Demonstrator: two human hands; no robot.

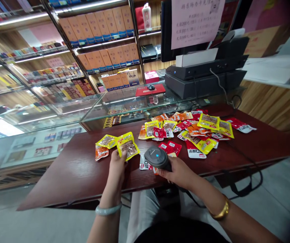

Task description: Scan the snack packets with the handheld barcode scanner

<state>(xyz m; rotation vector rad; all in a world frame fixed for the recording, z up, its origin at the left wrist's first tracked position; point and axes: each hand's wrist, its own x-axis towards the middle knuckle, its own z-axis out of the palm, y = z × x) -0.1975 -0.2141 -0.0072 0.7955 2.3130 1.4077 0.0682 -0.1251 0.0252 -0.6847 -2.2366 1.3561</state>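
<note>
My left hand (118, 162) pinches the lower left corner of a yellow snack packet (128, 145), raised a little off the table with its clear window towards me. My right hand (179, 172) is wrapped round the handle of a black barcode scanner (157, 157), which has a small blue light on its top. The scanner's head points left, to the right of the packet. Behind my left hand lie another yellow packet (106, 141) and an orange packet (102, 153). Red and white packets (145, 163) lie partly hidden under the scanner.
A heap of yellow, red and orange packets (198, 133) covers the right half of the dark red table (66, 168). Behind stand a glass counter (124, 101), a mouse on a red mat (141, 91) and a black cash register (203, 81). Cables hang at the right.
</note>
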